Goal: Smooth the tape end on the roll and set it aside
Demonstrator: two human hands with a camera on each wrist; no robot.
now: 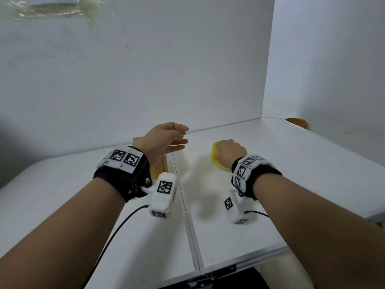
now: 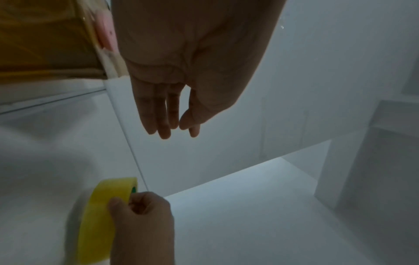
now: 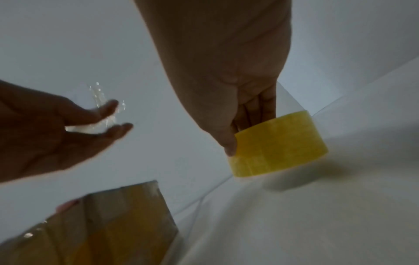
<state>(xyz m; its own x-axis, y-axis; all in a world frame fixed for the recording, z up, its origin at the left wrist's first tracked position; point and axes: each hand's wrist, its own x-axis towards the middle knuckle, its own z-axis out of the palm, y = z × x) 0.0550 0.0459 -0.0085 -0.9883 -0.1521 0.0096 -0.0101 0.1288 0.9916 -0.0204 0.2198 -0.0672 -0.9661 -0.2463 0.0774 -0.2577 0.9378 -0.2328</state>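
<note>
Right hand grips the tape roll on edge; left hand hovers slack-fingered nearby.

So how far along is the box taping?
Done: the box already shows glossy tape strips on its side. In hand: the right hand grips the tape roll just above the table; the left hand hovers open over the box with a clear tape scrap at its fingers. Left: setting down the roll and shedding the scrap.
</note>
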